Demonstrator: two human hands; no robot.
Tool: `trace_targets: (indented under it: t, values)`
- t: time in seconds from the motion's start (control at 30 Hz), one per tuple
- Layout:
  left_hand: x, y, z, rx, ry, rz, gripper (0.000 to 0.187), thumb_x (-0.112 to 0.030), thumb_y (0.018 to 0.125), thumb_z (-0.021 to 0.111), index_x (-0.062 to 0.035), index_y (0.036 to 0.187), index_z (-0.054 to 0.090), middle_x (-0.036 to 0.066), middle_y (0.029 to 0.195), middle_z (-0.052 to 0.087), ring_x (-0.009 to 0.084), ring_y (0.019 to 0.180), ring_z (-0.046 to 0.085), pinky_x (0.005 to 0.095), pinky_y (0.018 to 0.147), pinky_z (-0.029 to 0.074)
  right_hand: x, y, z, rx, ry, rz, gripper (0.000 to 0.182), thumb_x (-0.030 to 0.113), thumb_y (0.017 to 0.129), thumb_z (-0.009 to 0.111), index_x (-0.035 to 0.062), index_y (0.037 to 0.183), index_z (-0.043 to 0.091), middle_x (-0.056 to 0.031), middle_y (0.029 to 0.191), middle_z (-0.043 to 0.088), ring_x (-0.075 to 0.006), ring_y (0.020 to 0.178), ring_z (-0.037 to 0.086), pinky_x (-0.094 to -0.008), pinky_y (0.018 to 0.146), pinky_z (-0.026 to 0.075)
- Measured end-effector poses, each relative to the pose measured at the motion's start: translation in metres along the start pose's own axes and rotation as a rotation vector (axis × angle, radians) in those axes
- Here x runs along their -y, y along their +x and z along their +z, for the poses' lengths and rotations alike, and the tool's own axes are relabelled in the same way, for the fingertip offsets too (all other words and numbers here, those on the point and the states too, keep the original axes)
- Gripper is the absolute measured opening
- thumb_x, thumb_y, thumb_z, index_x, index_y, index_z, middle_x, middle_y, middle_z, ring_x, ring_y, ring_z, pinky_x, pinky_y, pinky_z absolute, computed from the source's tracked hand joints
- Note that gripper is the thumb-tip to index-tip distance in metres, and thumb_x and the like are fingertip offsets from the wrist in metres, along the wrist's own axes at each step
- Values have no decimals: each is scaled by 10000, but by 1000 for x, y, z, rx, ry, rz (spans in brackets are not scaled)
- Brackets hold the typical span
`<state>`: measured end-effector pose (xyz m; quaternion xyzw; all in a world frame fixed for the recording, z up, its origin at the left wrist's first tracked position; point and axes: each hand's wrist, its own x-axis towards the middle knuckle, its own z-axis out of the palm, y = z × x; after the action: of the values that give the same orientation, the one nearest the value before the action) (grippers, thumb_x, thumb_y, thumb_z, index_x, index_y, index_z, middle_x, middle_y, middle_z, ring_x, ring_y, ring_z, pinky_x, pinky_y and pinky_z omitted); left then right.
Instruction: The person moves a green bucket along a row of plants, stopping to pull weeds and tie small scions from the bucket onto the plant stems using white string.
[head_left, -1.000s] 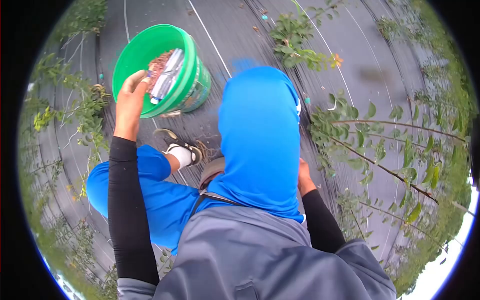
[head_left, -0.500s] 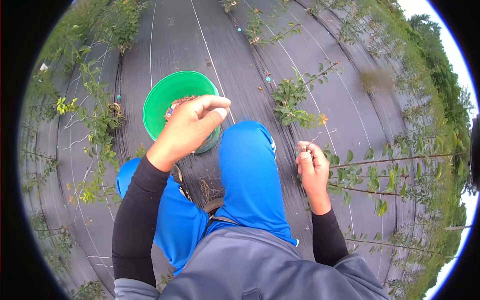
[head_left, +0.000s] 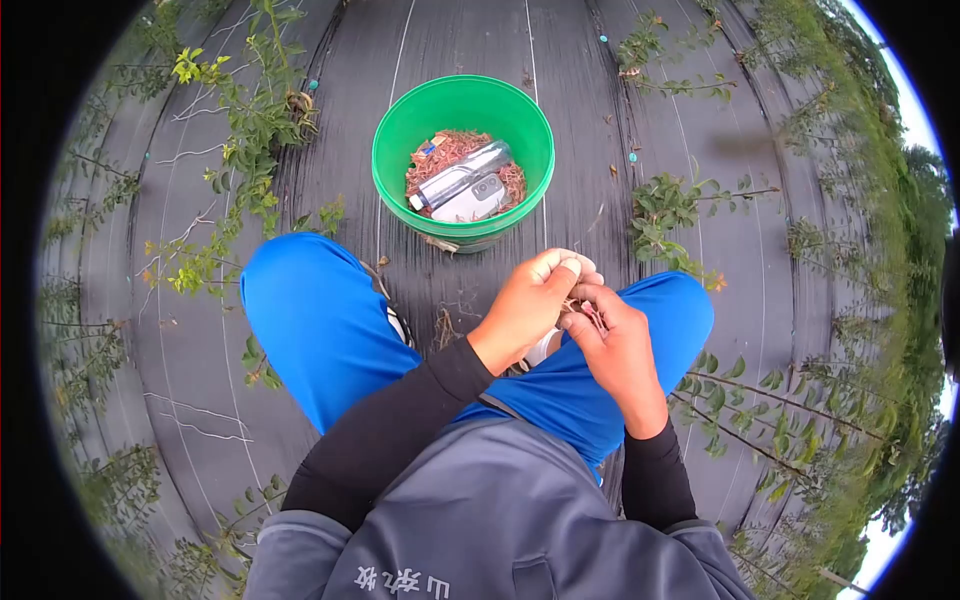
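Observation:
My left hand [head_left: 533, 302] and my right hand [head_left: 620, 350] are close together over my right knee, fingertips meeting. My right hand closes around a small bunch of thin pinkish-brown strips [head_left: 597, 318]. The left thumb and fingers are pinched together beside them; what is in that pinch is hidden. In front of my feet stands a green bucket [head_left: 463, 103], partly filled with similar reddish strips [head_left: 455, 147]. On top of them lie a shiny silver cylinder [head_left: 465, 174] and a pale phone [head_left: 474, 202] with camera lenses showing.
Dark ground cover fabric [head_left: 580, 130] with pale lines lies beneath me. A leafy plant [head_left: 665, 205] grows to the right of the bucket, and a taller one [head_left: 255, 130] to the left. Leafy branches [head_left: 770, 420] reach in near my right elbow.
My left hand has moved from over the bucket across to my right hand, and they now meet. The view has shifted, showing the bucket's contents, and my knees are spread wider.

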<state>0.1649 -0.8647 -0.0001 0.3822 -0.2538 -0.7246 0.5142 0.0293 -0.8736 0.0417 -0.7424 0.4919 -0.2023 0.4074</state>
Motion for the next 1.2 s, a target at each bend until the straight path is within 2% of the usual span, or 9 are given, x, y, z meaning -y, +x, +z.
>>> trace_targets:
  t: [0.23,0.37,0.5,0.77,0.9,1.0,1.03,1.07,1.2]
  values:
    - [46,5,-34,-381,-404,-26,218,-202,975,353,-34,1067,455,130,984,585,197,848,597,312,781,496,-10,1,14,66,-63,66,251,91,759,656,12,990,598,-149,793,632,-240,717,628,-312,657,486]
    - [99,10,-71,-407,276,-51,239,-202,934,436,-3,1035,521,122,875,617,231,798,613,321,736,499,-6,12,16,12,-67,82,258,103,762,655,9,994,593,-126,789,638,-189,697,615,-290,648,483]
    - [103,-14,-67,-295,1579,-248,337,-236,836,560,-21,1094,530,146,1138,540,313,1034,542,412,861,434,10,46,15,-41,57,-51,263,115,787,655,14,1015,571,-52,778,615,-95,669,533,-239,625,450]
    - [8,-79,-33,120,910,158,513,-253,850,580,-14,1278,429,176,1224,495,279,1111,514,387,938,397,72,155,25,-144,273,-493,226,117,834,638,7,1017,562,-1,796,550,-56,702,481,-201,627,410]
    - [-72,-173,-58,387,423,192,567,-311,886,572,14,1312,387,161,1230,507,245,1128,504,380,972,376,60,210,52,31,341,-239,313,281,913,526,19,1082,549,-28,852,568,-87,704,536,-212,609,434]
    - [-84,-252,-104,-94,273,330,581,-321,871,596,23,1295,399,167,1172,549,260,1099,529,392,963,387,19,260,93,202,161,-11,677,519,909,375,-51,1273,400,-217,1145,536,-291,979,594,-358,787,475]
    - [-81,-272,-122,-306,270,415,573,-317,867,601,18,1290,408,161,1151,563,244,1089,538,384,956,398,-12,277,106,24,-331,-147,761,527,906,361,-107,1322,299,-300,1300,408,-381,1204,433,-400,996,350]
    - [-75,-292,-143,-562,262,467,552,-321,879,583,14,1284,415,156,1143,566,233,1071,546,368,933,413,-9,269,107,92,-436,-103,791,511,911,354,-146,1332,228,-332,1344,324,-404,1289,297,-367,1074,233]
    - [-10,-352,-235,-1451,-92,525,448,-307,920,479,-17,1258,436,121,1136,561,212,1002,552,334,870,435,-44,244,109,157,-408,-212,560,389,921,415,-52,1265,439,-262,1292,443,-368,1199,441,-385,998,346]
